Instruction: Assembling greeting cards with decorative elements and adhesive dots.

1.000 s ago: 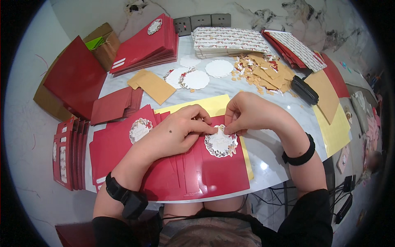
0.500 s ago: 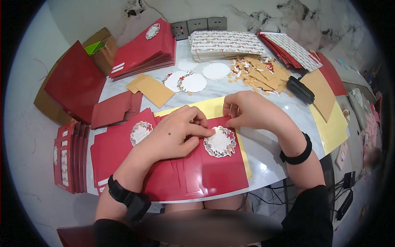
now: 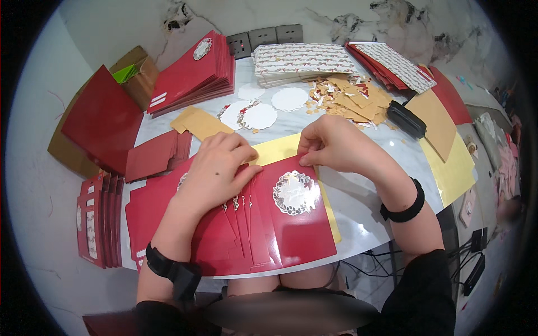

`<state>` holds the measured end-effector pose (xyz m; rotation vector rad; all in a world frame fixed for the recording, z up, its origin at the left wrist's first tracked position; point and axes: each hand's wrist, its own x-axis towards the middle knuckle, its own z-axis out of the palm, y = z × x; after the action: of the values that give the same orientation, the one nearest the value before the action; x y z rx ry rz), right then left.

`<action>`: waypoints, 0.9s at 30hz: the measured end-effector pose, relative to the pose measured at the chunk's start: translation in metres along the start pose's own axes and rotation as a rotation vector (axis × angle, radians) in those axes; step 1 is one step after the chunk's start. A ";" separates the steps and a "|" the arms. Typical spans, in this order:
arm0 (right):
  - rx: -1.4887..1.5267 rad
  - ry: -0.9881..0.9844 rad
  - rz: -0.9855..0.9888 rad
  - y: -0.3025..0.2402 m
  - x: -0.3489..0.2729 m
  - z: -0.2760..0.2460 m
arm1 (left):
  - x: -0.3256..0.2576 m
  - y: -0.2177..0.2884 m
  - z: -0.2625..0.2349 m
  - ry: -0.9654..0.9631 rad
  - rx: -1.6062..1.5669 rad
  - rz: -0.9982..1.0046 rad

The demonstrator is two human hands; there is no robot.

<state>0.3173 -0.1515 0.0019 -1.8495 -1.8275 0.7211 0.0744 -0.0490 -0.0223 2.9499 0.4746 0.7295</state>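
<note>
A single head-worn fisheye looks steeply down, close over the near edge of the white tabletop (image 3: pixel 358 207). It faces the far edge and the marble wall (image 3: pixel 140 22) behind, its straight lines bowing toward the dark round rim.

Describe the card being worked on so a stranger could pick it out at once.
On the white marble table, find the fan of glossy red cards at the near edge. The one meant is the top red card, under the right hand. It alone shows a full round white scalloped sticker.
</note>
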 end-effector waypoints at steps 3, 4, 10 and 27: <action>0.040 -0.017 0.019 -0.006 -0.001 -0.002 | -0.001 -0.010 -0.007 -0.140 0.036 -0.154; 0.097 -0.047 0.080 -0.009 0.000 -0.003 | -0.001 -0.011 -0.008 -0.141 0.038 -0.151; 0.229 -0.139 0.117 -0.005 0.000 -0.009 | 0.003 -0.008 -0.022 -0.129 -0.212 -0.398; 0.652 0.174 -0.110 -0.015 0.019 0.045 | 0.006 0.006 -0.028 -0.008 -0.341 -0.297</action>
<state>0.2765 -0.1343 -0.0240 -1.3267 -1.3504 0.9413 0.0683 -0.0531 0.0065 2.4950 0.6910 0.6840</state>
